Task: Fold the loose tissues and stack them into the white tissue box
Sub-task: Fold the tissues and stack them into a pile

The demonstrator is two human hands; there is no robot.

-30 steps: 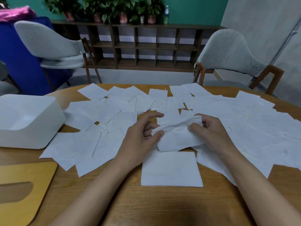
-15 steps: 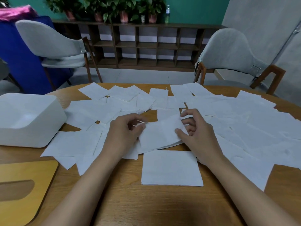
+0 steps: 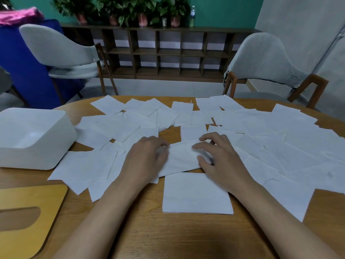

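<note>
While both hands [image 3: 147, 157] press one tissue [image 3: 182, 157] flat, grips empty; white box [image 3: 35, 139] holds nothing.

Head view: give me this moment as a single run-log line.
phase: folding | left hand and right hand: flat on tissue | folded stack: on table | white tissue box: looks empty

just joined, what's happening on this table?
A person is folding tissues by hand. Both hands, left hand and right hand, press one tissue flat on the wooden table, among many loose tissues spread across it. A neat folded stack lies just in front of the hands. The white tissue box sits open at the left, apparently empty, with its wooden lid lying nearer the person.
</note>
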